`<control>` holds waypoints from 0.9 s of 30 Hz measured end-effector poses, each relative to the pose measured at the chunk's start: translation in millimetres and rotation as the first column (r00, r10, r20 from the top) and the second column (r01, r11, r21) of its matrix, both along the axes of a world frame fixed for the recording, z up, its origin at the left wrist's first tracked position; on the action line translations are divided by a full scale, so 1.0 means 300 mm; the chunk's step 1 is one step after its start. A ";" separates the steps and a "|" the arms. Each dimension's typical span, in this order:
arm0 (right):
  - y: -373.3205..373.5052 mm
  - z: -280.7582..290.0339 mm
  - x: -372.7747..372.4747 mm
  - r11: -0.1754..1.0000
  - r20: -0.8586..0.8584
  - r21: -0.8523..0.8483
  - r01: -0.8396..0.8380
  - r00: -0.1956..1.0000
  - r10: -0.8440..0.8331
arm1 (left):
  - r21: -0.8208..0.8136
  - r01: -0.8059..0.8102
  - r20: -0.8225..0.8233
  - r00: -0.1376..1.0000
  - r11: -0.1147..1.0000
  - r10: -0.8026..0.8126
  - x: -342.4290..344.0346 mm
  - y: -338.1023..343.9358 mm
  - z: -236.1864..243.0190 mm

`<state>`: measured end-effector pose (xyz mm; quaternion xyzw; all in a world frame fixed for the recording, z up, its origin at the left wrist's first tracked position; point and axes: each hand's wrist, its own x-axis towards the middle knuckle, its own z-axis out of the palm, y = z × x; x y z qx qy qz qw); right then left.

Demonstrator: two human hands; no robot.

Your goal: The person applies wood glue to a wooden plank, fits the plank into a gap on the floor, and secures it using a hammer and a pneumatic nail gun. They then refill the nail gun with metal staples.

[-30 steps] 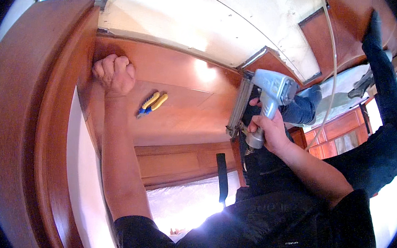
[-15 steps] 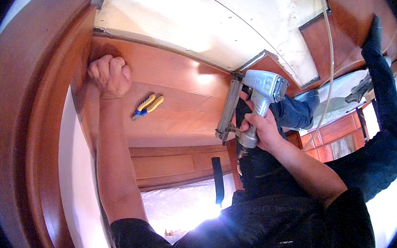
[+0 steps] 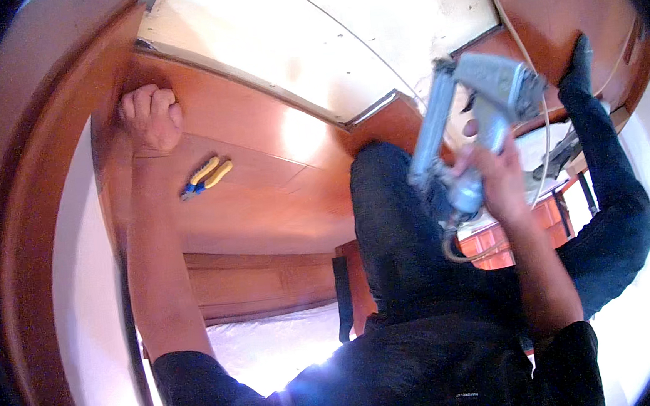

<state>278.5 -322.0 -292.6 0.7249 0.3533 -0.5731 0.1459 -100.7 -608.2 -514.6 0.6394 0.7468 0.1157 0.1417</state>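
In my right hand (image 3: pixel 499 176) is a silver-grey pneumatic nail gun (image 3: pixel 502 83), gripped by its handle and blurred by motion. Its long magazine (image 3: pixel 433 128) slants on the left side, above my bent knee. My left hand (image 3: pixel 153 117) is curled into a fist and rests on the reddish-brown wood panel (image 3: pixel 252 159) at the left, near the curved wood trim. No object shows in that fist. A pair of pliers (image 3: pixel 207 177) with yellow and blue handles lies on the panel, just right of my left forearm.
A pale, bare area (image 3: pixel 326 40) with dark, ragged edges borders the wood panels at the top. A thin air hose (image 3: pixel 518 24) runs down the right side and loops below the nail gun. Thick curved wood trim (image 3: pixel 16 253) stands along the left.
My right hand has swung the nail gun up and to the right, off the wood panel's edge. My left fist stays on the panel, and the pliers lie as before. The view has shifted slightly.
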 end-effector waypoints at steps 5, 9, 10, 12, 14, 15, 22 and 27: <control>0.192 -0.010 -0.013 0.984 -0.132 -0.104 -0.145 0.983 0.131 | -0.053 0.040 -0.006 0.999 0.998 -0.040 -0.013 0.000 0.048; 0.124 0.002 -0.032 0.937 -0.237 -0.155 -0.313 0.933 0.273 | -0.091 0.027 -0.023 0.999 0.995 -0.029 -0.013 -0.004 0.047; 0.110 -0.006 -0.024 0.921 -0.271 -0.204 -0.331 0.923 0.272 | -0.078 -0.025 -0.059 0.998 0.997 0.020 0.012 -0.016 0.037; 0.073 -0.008 -0.019 0.909 -0.309 -0.206 -0.362 0.905 0.291 | 0.023 -0.189 -0.176 0.966 0.982 0.190 0.074 -0.025 0.004; 0.042 0.006 -0.018 0.889 -0.328 -0.192 -0.415 0.881 0.340 | -0.026 -0.349 -0.281 0.902 0.937 0.328 0.105 -0.025 0.028; 0.037 0.015 -0.008 0.875 -0.308 -0.194 -0.444 0.874 0.376 | 0.018 -0.459 -0.228 0.863 0.888 0.450 0.184 -0.042 0.041; 0.058 0.013 0.029 0.754 -0.253 -0.026 -0.656 0.734 0.630 | 0.285 -0.907 0.070 0.342 0.310 0.937 0.895 -0.087 -0.024; 0.141 -0.110 -0.046 0.676 -0.283 -0.027 -0.736 0.654 0.701 | 0.257 -0.931 -0.095 0.244 0.260 0.965 1.068 -0.064 -0.019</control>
